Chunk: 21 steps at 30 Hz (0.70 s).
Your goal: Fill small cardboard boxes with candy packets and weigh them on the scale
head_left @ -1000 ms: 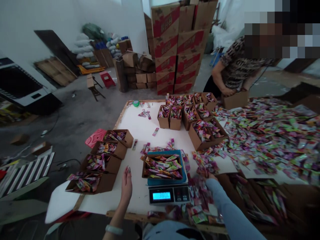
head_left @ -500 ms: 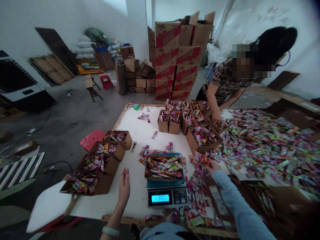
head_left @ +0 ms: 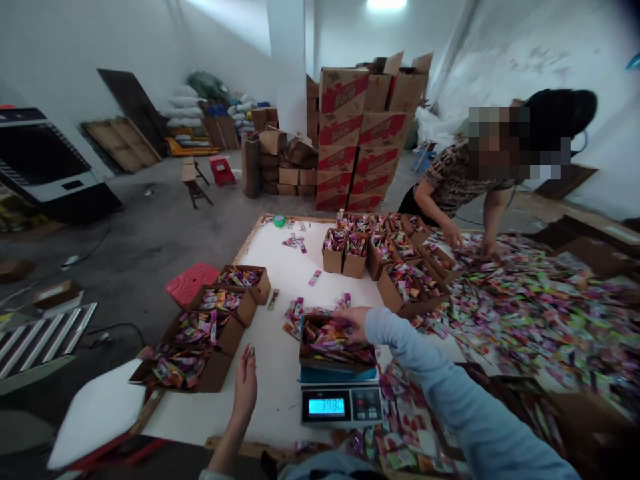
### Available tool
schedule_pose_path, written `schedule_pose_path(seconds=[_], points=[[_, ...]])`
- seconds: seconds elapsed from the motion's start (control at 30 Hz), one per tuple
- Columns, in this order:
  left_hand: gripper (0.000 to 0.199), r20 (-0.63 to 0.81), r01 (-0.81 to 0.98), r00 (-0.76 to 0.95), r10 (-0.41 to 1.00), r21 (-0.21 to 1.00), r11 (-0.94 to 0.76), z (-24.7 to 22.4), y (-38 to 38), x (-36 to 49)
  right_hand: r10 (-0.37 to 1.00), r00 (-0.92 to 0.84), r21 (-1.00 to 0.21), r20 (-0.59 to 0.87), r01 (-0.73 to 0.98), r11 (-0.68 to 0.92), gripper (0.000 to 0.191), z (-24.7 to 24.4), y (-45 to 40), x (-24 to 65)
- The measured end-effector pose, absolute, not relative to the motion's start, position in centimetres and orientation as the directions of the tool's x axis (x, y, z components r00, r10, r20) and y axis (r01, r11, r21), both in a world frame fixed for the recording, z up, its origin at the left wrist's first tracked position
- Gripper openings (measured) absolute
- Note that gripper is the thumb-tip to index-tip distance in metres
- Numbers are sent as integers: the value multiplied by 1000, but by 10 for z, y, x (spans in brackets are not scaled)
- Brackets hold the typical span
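A cardboard box (head_left: 337, 360) of small colourful packets rests on the blue-topped digital scale (head_left: 342, 405), whose lit display seems to read 3780. My right hand (head_left: 354, 323) reaches over the box's back right part, fingers down among the packets; it is closed on packets, partly blurred. To the left of the scale, my left hand (head_left: 246, 377) is raised above the white table (head_left: 280, 413), holding nothing, its fingers extended. Loose packets (head_left: 400, 400) lie right of the scale, and a few more sit behind the box.
Four filled boxes (head_left: 220, 327) line the left edge. More filled boxes (head_left: 410, 283) stand at the back right, beside a wide heap of packets (head_left: 540, 300). Across the table a person (head_left: 465, 177) bends over the heap, both hands on it. A red stool (head_left: 193, 283) is at the left.
My right hand has moved left from the loose packets to the box on the scale. The display has changed from 3802. The other person's hands have moved right, onto the heap.
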<state>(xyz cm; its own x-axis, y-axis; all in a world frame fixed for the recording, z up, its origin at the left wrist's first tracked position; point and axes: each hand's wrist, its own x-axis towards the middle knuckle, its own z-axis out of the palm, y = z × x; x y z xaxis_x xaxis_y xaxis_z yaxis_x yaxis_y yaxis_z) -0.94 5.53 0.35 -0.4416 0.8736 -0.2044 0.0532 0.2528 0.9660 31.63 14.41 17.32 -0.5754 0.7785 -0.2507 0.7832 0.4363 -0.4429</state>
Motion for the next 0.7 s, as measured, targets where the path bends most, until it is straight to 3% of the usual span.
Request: schedule_pose_path(seconds=[0.07,0.2,0.33,0.53,0.7], points=[[53,-181,71,-463,868,968,241,3,52,-18,838,-525,-485,-148,777,401,76,169,145,318],[52,-199,82,-496,845,958,274,1,44,-34,956,-293,-652,21,721,235,59,167,146,354],[54,-266,58,-499,825,939,338,-4,38,-39,993,-115,-694,14,714,93,49,153,135,396],[51,-273,92,-473,838,930,355,3,40,-29,997,-51,-719,-57,695,-6,43,118,112,419],[49,-246,101,-465,850,939,327,7,48,-20,987,89,-663,-137,732,-158,42,85,102,433]])
